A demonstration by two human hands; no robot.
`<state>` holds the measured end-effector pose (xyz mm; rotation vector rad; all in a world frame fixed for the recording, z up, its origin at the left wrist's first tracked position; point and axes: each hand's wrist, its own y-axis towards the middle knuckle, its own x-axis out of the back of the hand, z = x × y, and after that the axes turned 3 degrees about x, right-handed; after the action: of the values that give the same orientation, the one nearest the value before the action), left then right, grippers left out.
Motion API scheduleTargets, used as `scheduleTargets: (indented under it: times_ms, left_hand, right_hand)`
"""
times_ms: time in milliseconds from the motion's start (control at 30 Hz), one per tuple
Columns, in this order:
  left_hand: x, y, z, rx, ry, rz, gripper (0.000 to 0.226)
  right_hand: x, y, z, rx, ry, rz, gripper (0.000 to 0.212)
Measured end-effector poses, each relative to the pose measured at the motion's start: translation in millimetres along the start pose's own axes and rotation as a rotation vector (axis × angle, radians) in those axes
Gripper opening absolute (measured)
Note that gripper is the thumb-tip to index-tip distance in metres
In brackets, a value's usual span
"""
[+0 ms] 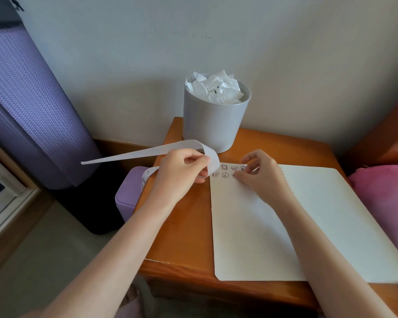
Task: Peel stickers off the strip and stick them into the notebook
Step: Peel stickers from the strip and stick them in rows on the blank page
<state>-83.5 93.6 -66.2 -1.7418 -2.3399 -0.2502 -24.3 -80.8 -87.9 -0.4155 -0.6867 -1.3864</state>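
Left hand (184, 171) pinches the glossy white sticker strip (147, 154), which loops over its knuckles. Right hand (260, 175), fingers curled, pinches a small sticker (234, 176) onto the top-left of the matte open notebook (251, 237), beside two rows of cartoon stickers (225, 171). The notebook lies flat on a varnished wooden table (184, 226). Behind it stands a grey cylindrical bin (214, 125) of crumpled paper.

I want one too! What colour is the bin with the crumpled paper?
The bin is plain light grey, seen in the head view.
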Motion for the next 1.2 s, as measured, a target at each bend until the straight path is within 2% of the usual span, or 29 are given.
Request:
scheduleTargets:
  times_ms: [167, 333, 500, 633, 867, 933, 1033, 1200]
  left_hand:
    - [-1, 0, -1, -0.007, 0.014, 0.000, 0.005]
    - [-2, -1, -1, -0.016, 0.036, 0.007, 0.006]
    - [-3, 0, 1, -0.035, 0.029, 0.019, 0.013]
    - [-4, 2, 2, -0.054, 0.021, 0.039, 0.012]
    - [-5, 2, 0, -0.068, -0.040, 0.057, 0.009]
    - [-5, 1, 0, -0.065, -0.067, 0.053, 0.007]
    - [-5, 0, -1, -0.066, -0.103, 0.052, 0.005]
    - [-4, 2, -2, -0.075, -0.134, 0.028, 0.006]
  right_hand:
    - [-2, 1, -3, 0.006, -0.002, 0.008, 0.004]
    - [-2, 1, -2, -0.006, 0.053, 0.024, 0.014]
    - [-2, 2, -2, 0.016, 0.005, 0.039, 0.005]
    - [1, 0, 0, 0.026, 0.034, 0.035, 0.010]
    - [8, -9, 27, 0.199, 0.312, 0.174, 0.019]
    - [8, -11, 30, 0.209, 0.365, 0.191, 0.015]
    - [8, -13, 30, 0.223, 0.386, 0.215, 0.008]
    - [9, -14, 31, 0.256, 0.359, 0.196, 0.016]
